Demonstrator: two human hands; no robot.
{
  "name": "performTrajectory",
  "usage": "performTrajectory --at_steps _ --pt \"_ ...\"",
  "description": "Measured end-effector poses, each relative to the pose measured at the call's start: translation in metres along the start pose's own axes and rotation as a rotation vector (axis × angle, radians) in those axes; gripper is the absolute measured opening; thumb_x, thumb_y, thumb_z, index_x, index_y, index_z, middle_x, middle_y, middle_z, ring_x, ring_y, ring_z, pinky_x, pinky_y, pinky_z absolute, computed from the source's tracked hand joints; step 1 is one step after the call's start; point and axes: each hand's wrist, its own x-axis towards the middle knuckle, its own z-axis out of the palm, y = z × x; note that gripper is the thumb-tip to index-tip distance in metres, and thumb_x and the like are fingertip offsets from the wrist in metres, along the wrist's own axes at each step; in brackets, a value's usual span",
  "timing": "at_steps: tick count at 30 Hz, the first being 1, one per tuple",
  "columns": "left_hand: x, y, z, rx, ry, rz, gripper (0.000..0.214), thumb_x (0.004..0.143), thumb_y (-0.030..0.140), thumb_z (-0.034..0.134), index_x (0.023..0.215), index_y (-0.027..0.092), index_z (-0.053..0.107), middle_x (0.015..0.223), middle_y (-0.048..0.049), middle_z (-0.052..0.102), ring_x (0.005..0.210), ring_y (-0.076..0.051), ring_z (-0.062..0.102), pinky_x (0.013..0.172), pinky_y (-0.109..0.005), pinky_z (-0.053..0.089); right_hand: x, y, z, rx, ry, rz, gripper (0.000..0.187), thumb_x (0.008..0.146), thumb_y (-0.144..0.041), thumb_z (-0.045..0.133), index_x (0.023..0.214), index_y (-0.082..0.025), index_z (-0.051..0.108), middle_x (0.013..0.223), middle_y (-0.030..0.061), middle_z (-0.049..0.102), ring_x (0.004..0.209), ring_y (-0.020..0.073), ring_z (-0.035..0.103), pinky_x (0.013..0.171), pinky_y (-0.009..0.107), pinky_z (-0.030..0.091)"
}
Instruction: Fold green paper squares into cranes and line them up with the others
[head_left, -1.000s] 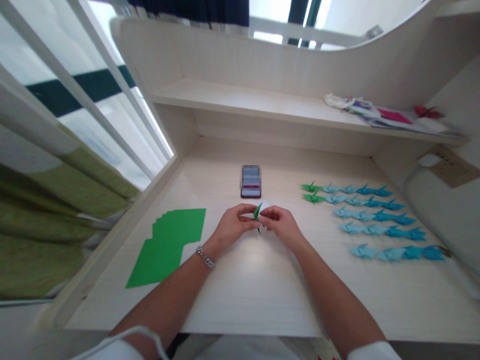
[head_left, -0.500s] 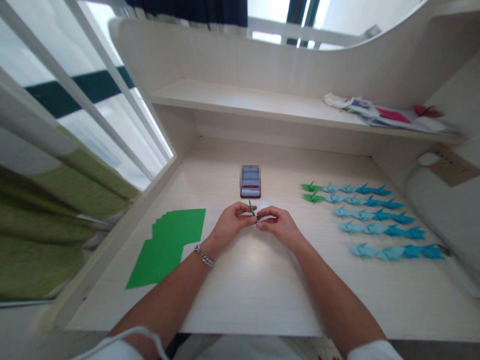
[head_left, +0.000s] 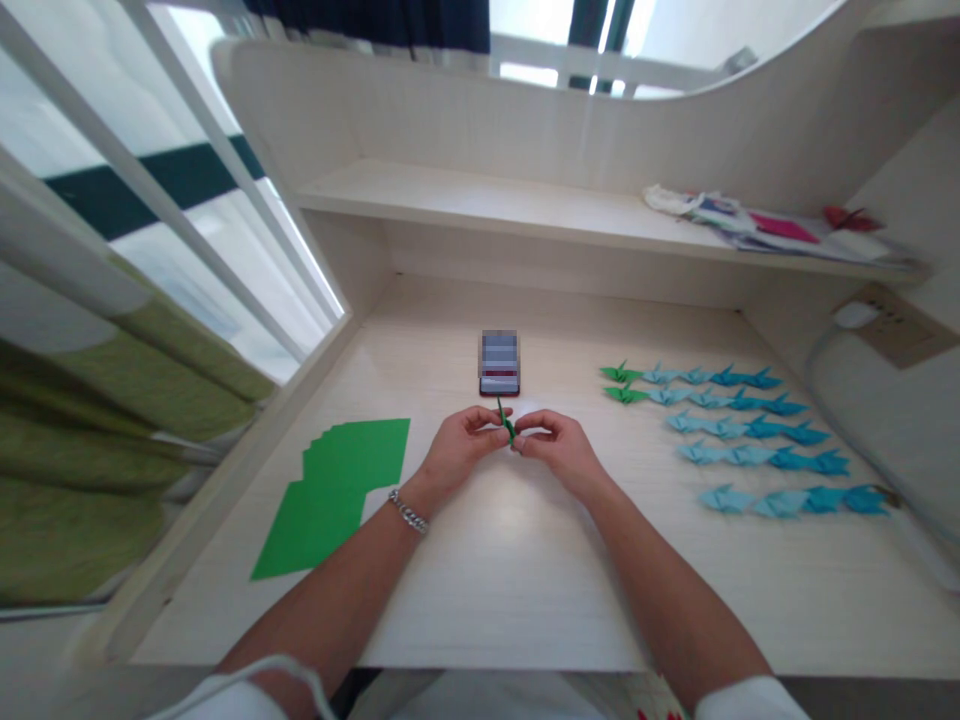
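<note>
A small, narrow piece of folded green paper (head_left: 507,428) stands between my two hands, its thin point rising toward the phone. My left hand (head_left: 471,440) pinches it from the left between thumb and fingers. From the other side, the thumb and fingers of my right hand (head_left: 556,442) close at its right edge. The fingertips hide part of the folds. Flat green paper sheets (head_left: 341,470) lie overlapped to the left of my left forearm. Rows of folded paper cranes (head_left: 739,428), mostly light and darker blue with two green ones (head_left: 621,374), stand at the right.
A phone (head_left: 499,363) lies just beyond my hands, its screen blurred. Behind it runs a raised shelf (head_left: 480,200) with papers (head_left: 772,228) at its right end. A plugged-in white charger (head_left: 855,316) and its cable are at the right wall. White bars border the left.
More of the green folded paper shows between my fingertips, and my right fingers have shifted slightly along its edge. The sheets, cranes and phone stay in place.
</note>
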Motion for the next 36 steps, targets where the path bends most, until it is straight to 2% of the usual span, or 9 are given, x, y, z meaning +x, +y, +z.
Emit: performTrajectory --at_steps 3,8,16,21,26,29,32,36 --pt "0.000 0.000 0.001 0.003 0.021 0.003 0.032 0.059 0.032 0.080 0.078 0.012 0.064 0.110 -0.0141 0.066 0.093 -0.024 0.064 0.082 -0.038 0.049 0.001 0.001 0.002 0.002 0.025 -0.008 0.030 0.060 -0.029 0.075 0.087 -0.018 0.066 0.077 0.0035 0.070 0.068 0.0177 0.066 0.067 0.031 0.053" --pt "0.001 -0.003 0.000 0.009 0.043 0.019 0.037 0.056 0.034 0.081 0.079 0.011 0.065 0.114 -0.0155 0.064 0.094 -0.025 0.064 0.082 -0.038 0.049 0.002 0.003 0.005 0.034 0.048 -0.028 0.028 0.063 -0.030 0.073 0.087 -0.017 0.066 0.087 0.0045 0.070 0.069 0.0158 0.065 0.066 0.029 0.053" --pt "0.000 -0.001 0.003 0.101 0.062 0.057 0.027 0.063 0.033 0.077 0.076 0.012 0.065 0.115 -0.0143 0.064 0.100 -0.024 0.062 0.090 -0.040 0.046 0.001 0.004 0.007 -0.015 0.050 -0.053 0.029 0.061 -0.028 0.074 0.087 -0.018 0.066 0.085 0.0048 0.070 0.070 0.0170 0.066 0.068 0.030 0.054" --pt "0.000 0.000 0.004 0.113 0.085 0.050 0.029 0.063 0.034 0.077 0.077 0.012 0.064 0.108 -0.0132 0.067 0.089 -0.022 0.065 0.083 -0.038 0.050 0.002 0.004 0.008 0.006 0.073 -0.046 0.032 0.060 -0.030 0.075 0.087 -0.017 0.065 0.089 0.0063 0.070 0.069 0.0171 0.066 0.068 0.032 0.055" --pt "0.001 -0.001 0.003 0.091 0.077 0.086 0.030 0.066 0.030 0.075 0.086 0.012 0.061 0.098 -0.0108 0.068 0.082 -0.020 0.066 0.079 -0.035 0.052 0.002 0.007 0.011 0.033 0.092 -0.081 0.031 0.066 -0.032 0.071 0.092 -0.017 0.061 0.089 0.0072 0.069 0.072 0.0184 0.067 0.070 0.034 0.056" --pt "0.000 -0.001 0.004 0.064 0.101 0.122 0.042 0.066 0.026 0.075 0.101 0.014 0.056 0.107 -0.0120 0.065 0.087 -0.020 0.066 0.081 -0.037 0.052 0.000 0.011 0.013 -0.080 0.139 -0.163 0.035 0.073 -0.031 0.065 0.105 -0.019 0.058 0.093 0.0078 0.068 0.073 0.0182 0.067 0.071 0.034 0.056" --pt "-0.001 -0.001 0.008 0.054 0.069 0.128 0.054 0.068 0.024 0.073 0.117 0.016 0.049 0.120 -0.0143 0.059 0.090 -0.020 0.066 0.085 -0.039 0.052 -0.004 0.012 0.015 -0.330 0.174 -0.260 0.040 0.077 -0.025 0.059 0.117 -0.022 0.054 0.100 0.0073 0.068 0.074 0.0175 0.066 0.075 0.034 0.054" --pt "-0.005 -0.003 0.013 0.080 0.018 0.156 0.050 0.072 0.023 0.070 0.119 0.015 0.051 0.128 -0.0146 0.053 0.097 -0.022 0.065 0.091 -0.039 0.050 -0.008 0.008 0.018 -0.557 0.167 -0.330 0.046 0.077 -0.019 0.055 0.123 -0.023 0.051 0.108 0.0074 0.065 0.074 0.0177 0.065 0.075 0.033 0.053"
